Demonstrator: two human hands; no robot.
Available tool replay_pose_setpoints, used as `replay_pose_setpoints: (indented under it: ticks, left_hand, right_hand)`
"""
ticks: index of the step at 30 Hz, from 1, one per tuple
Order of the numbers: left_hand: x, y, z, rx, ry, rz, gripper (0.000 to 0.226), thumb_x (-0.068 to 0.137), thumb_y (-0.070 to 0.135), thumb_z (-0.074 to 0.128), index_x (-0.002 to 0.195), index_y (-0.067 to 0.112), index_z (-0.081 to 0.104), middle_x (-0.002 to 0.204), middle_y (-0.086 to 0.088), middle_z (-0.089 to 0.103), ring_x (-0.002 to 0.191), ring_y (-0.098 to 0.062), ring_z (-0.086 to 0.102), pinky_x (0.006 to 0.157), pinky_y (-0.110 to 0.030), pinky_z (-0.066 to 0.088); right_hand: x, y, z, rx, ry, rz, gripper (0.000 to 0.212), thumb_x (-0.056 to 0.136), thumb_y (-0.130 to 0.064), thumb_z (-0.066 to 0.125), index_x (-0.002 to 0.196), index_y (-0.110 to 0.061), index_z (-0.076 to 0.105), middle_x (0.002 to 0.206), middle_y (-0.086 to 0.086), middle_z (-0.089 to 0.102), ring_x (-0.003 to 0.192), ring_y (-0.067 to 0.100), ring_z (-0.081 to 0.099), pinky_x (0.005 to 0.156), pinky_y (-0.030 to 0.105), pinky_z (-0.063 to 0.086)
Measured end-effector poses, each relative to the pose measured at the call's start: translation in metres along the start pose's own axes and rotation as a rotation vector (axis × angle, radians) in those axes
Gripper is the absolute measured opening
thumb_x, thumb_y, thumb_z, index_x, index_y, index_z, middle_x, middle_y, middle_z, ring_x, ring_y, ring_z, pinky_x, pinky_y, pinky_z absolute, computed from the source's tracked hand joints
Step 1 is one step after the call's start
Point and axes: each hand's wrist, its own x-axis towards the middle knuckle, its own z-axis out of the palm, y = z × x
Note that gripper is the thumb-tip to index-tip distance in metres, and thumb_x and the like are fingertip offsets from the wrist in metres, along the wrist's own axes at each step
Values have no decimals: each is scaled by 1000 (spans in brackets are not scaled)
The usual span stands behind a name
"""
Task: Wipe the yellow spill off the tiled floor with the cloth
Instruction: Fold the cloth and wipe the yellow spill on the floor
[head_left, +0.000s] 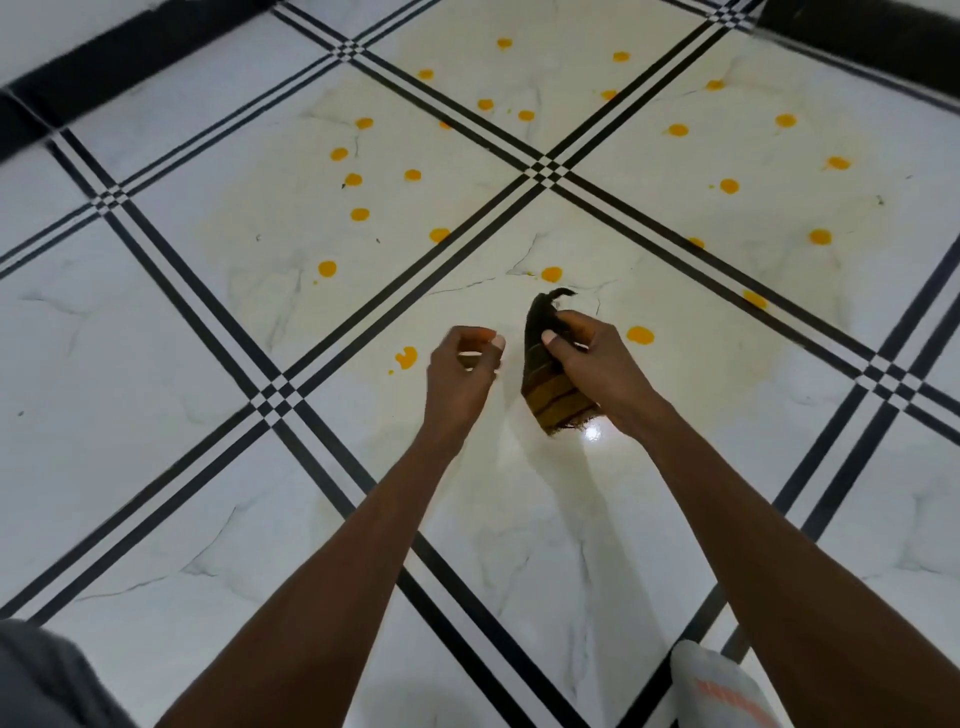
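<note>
Several round yellow spill drops dot the white tiled floor (156, 322), spread from the middle to the far right. The nearest drops lie at left (406, 357), at right (640, 335) and just beyond the cloth (551, 273). My right hand (592, 358) grips a dark brown striped cloth (550, 387), held bunched above the floor with one end pointing away from me. My left hand (465, 364) hovers just left of the cloth, fingers curled, holding nothing.
The floor has white marble-look tiles with black double-line borders crossing diagonally. A black skirting (119, 57) runs along the far left wall and another (857, 31) at the far right. A white sock or shoe (717, 686) shows at the bottom right.
</note>
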Motion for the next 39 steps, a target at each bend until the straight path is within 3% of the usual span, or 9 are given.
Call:
replay_pose_setpoints:
  ticks: [4,6,9,11,14,18,22,31,39]
  left_hand:
    - [-1,8,12,-403,-176,-241,33,106,28,58,122,2,70,118,-15,76,110,-27,74,99,-42,60]
    - [-3,10,8,-512,-174,-292,36,106,29,57,125,2,69,122,-16,75,114,-27,73,98,-38,60]
    - [-5,10,3,-567,-164,-282,26,105,20,58,121,5,71,121,-15,75,112,-24,74,91,-32,62]
    - [-5,11,1,-526,-173,-264,25,105,17,57,125,7,71,118,-13,76,110,-20,74,86,-28,62]
    - [-4,11,2,-470,-175,-231,28,104,20,60,129,8,70,120,-13,76,112,-21,74,83,-28,62]
    - [-6,11,3,-429,-151,-212,28,102,23,64,125,10,73,118,-11,77,114,-20,73,91,-34,62]
    - [-9,10,3,-410,-154,-189,25,98,23,70,119,10,75,113,-10,79,109,-18,75,86,-29,62]
    - [-11,10,-3,-406,-158,-163,27,99,18,69,122,6,74,113,-13,78,107,-22,76,86,-29,62]
    - [-12,14,-10,-346,-164,-140,19,99,20,68,118,19,73,109,-4,80,104,-16,76,84,-28,63]
  right_hand:
    - [3,-14,12,-677,-297,-290,52,103,-3,50,153,-16,48,144,17,49,127,35,55,102,40,50]
    - [-1,-19,14,-727,-398,-271,59,102,-1,49,158,-19,42,153,16,38,131,36,50,100,38,49]
    - [-9,-23,9,-483,-270,-248,46,106,-8,49,151,-19,54,148,11,49,132,26,53,102,27,42]
    - [-11,-23,4,-307,-200,-217,36,108,-17,52,142,-21,64,139,6,61,127,20,59,108,35,48]
    - [-9,-16,0,-93,-140,-132,32,105,-25,61,135,-21,70,128,4,72,111,20,73,94,48,63]
    - [-12,-7,6,-43,-53,-133,32,95,-25,76,127,-20,73,118,1,77,101,20,78,85,45,67]
    - [-13,2,10,15,-12,-96,27,92,-20,80,117,-15,77,108,2,81,96,16,79,85,44,67]
    - [-19,4,15,266,-17,24,15,98,-13,71,110,-6,78,100,13,81,98,26,79,87,40,66]
    - [-25,-2,13,499,-77,163,12,100,-19,69,109,-17,76,106,12,80,108,27,76,86,42,62]
